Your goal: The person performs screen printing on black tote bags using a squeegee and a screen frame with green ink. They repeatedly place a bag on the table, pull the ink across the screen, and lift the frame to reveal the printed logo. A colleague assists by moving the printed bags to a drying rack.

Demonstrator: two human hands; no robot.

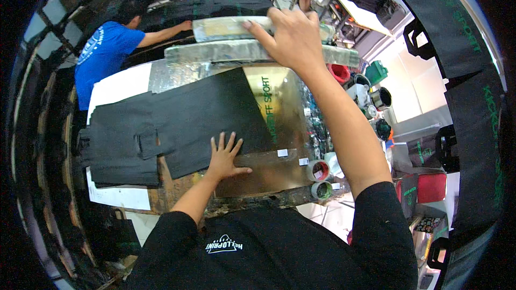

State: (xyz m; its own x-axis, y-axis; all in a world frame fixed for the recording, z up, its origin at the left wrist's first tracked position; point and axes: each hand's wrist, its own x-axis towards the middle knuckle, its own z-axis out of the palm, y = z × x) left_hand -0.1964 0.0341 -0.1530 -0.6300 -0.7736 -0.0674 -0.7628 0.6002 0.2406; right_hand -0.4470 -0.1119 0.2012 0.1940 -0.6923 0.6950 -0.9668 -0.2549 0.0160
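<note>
My left hand (pixel 224 160) is open, fingers spread, lying at the near edge of a flat black fabric piece (pixel 215 113). This piece lies slanted over a shiny yellowish-brown board (pixel 285 96) with green lettering. My right hand (pixel 294 37) is closed around a long pale, paint-smeared bar (pixel 220 28) beyond the board, with its thumb on the front face. Just below that bar runs a second, longer stained bar (pixel 215 52); whether the two are joined I cannot tell. To the left lie more black fabric pieces (pixel 118 134), with strap-like parts, on a white sheet (pixel 121 197).
Two tape rolls (pixel 318 170) sit at the board's near right corner. Cans (pixel 381 98) and a green container (pixel 376 71) stand to the right. Black bags (pixel 473 129) hang at the far right. A person in a blue shirt (pixel 107 53) reaches across at the upper left.
</note>
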